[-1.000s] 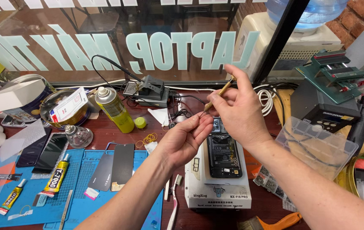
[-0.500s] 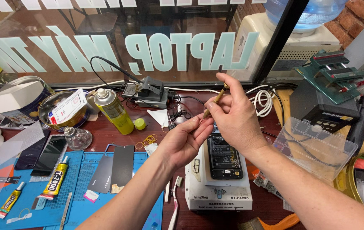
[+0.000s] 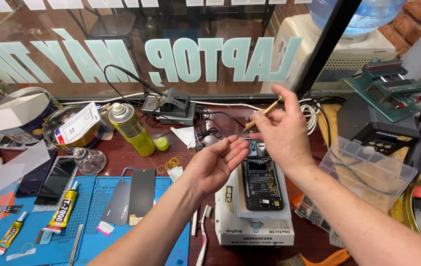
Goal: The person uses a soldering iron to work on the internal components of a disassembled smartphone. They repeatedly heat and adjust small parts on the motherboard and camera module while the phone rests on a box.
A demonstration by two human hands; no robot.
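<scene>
We hold both hands up over the workbench, close together but not touching. Our right hand (image 3: 284, 135) pinches a thin brass-coloured screwdriver (image 3: 262, 116) between thumb and fingers, its tip slanting down toward our left hand (image 3: 215, 165). That hand is turned palm up with the fingers curled, thumb and forefinger meeting as if nipping something too small for us to make out. Below the hands an opened phone (image 3: 262, 180), its back off and its dark insides showing, lies on a white box (image 3: 254, 229) that sits on the dark red table (image 3: 136, 162). The biggest thing beyond is the shop window (image 3: 121, 44) with its pale lettering, and a white water cooler (image 3: 338, 49) stands behind it on the right. A dark machine with a green clamp (image 3: 383, 106) sits at the right, with a clear plastic tray (image 3: 368, 172) in front of it. A blue work mat (image 3: 87, 216) covers the left near corner, carrying two dark phone back covers (image 3: 134, 194) and tubes of glue (image 3: 62, 212). A yellow spray can (image 3: 131, 128) stands upright behind the mat, near a small soldering stand (image 3: 171, 106). Some rubber bands (image 3: 172, 162) lie just left of our left hand.
</scene>
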